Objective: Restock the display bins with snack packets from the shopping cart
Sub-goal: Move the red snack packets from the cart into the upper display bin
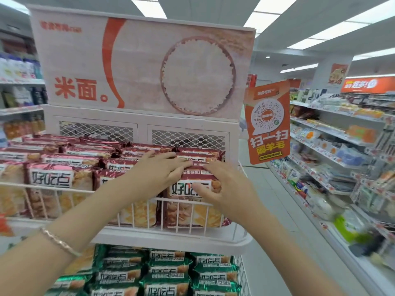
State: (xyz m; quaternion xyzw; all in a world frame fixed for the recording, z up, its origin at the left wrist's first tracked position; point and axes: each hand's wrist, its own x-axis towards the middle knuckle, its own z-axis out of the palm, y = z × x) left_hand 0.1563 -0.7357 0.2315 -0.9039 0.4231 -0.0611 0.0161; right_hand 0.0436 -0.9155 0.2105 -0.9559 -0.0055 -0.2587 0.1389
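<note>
- Head view, centre of the frame: the left hand [162,170] reaches in from the lower left. Its fingers [178,162] are straight and spread, lying flat on the tops of the red packets [70,159], grasping nothing.
- A thin bracelet [59,242] sits on the left wrist, at lower left.
- Just right of centre, the right hand [223,185] grasps 1 red packet [183,189]. The thumb lies across its printed face and the other fingers curl over its top edge.
- That packet stands upright at the front right corner of the upper bin [64,190], touching the white wire front and pressed against the packet to its left.
- The tips of both hands nearly meet above this packet.
- The upper bin runs from the left edge to right of centre. It holds rows of red packets standing on end, with more rows behind them.
- At the bottom centre, the lower bin [242,272] holds green packets [171,272] lying flat in overlapping rows.
- Behind the upper bin are 2 white mesh panels [96,131], and above them a large sign [145,65] showing a round bowl of rice and red characters.
- An orange tag [267,122] with a round code hangs at the sign's right edge.
- Along the right side of the frame, store shelves [342,146] carry mixed goods, too blurred to tell apart.
</note>
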